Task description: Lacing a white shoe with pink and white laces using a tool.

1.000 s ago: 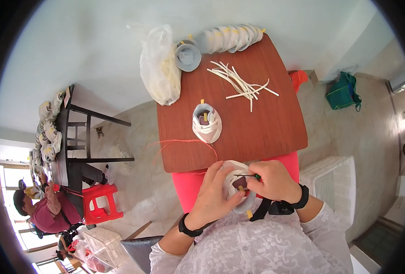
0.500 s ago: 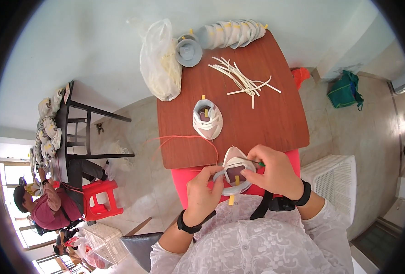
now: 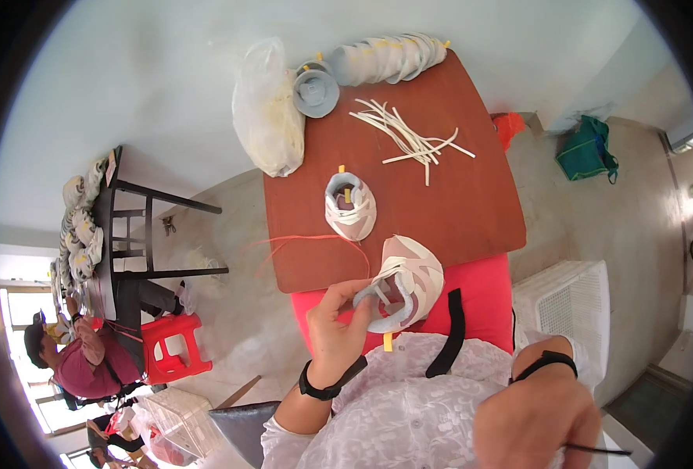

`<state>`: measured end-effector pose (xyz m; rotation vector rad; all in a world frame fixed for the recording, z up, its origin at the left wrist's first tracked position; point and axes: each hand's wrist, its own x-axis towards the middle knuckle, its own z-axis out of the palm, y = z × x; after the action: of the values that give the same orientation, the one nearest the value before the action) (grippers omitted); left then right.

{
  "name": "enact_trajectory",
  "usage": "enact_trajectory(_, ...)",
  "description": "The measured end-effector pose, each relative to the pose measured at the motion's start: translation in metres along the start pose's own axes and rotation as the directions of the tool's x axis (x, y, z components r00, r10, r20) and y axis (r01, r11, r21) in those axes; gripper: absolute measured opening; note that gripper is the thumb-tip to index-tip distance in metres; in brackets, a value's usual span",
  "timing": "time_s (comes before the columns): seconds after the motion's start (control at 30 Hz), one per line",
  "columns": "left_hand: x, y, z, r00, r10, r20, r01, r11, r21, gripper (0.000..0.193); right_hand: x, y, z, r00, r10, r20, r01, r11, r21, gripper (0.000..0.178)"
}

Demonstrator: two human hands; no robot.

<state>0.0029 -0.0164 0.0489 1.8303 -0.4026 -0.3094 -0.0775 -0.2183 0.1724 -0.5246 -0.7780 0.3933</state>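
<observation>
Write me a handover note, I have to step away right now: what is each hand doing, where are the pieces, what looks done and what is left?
Left hand grips the pink-and-white shoe upper at the near table edge.
Right hand is pulled back low right, pinching a thin dark needle-like tool.
A red thread lies across the brown table.
Second upper sits mid-table; white strips and stacked uppers at the far end.
Done: cannot tell. Left: the stack appears unworked.
</observation>
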Motion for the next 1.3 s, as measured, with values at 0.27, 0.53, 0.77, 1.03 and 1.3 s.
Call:
enact_trajectory(0.27, 0.001, 0.003, 0.001, 0.983, 0.087, 0.162, -0.107, 0.987, 0.119, 0.021, -0.02, 0.034, -0.066, 0.847, -0.283, -0.449, -0.457, 0.045, -0.889, 0.004)
enact_trajectory(0.53, -0.007, -0.025, 0.007, 0.975, -0.117, 0.191, 0.105, 0.992, 0.071, 0.018, -0.047, 0.067, -0.107, 0.934, 0.119, -0.337, -0.293, -0.286, -0.912, 0.007)
enact_trajectory(0.77, 0.0, -0.035, 0.004, 0.935, -0.228, 0.271, 0.295, 0.925, -0.24, 0.017, -0.044, 0.07, -0.107, 0.918, 0.147, -0.368, -0.314, -0.297, -0.902, 0.01)
enact_trajectory(1.03, 0.004, -0.033, 0.0, 0.908, -0.257, 0.331, 0.372, 0.858, -0.353, 0.02, -0.048, 0.063, -0.121, 0.87, 0.012, -0.492, -0.491, 0.104, -0.865, 0.018)
enact_trajectory(1.3, 0.007, -0.027, -0.004, 0.908, -0.237, 0.346, 0.323, 0.921, -0.219, 0.02, -0.042, 0.063, -0.116, 0.916, 0.148, -0.374, -0.383, 0.037, -0.923, 0.009)
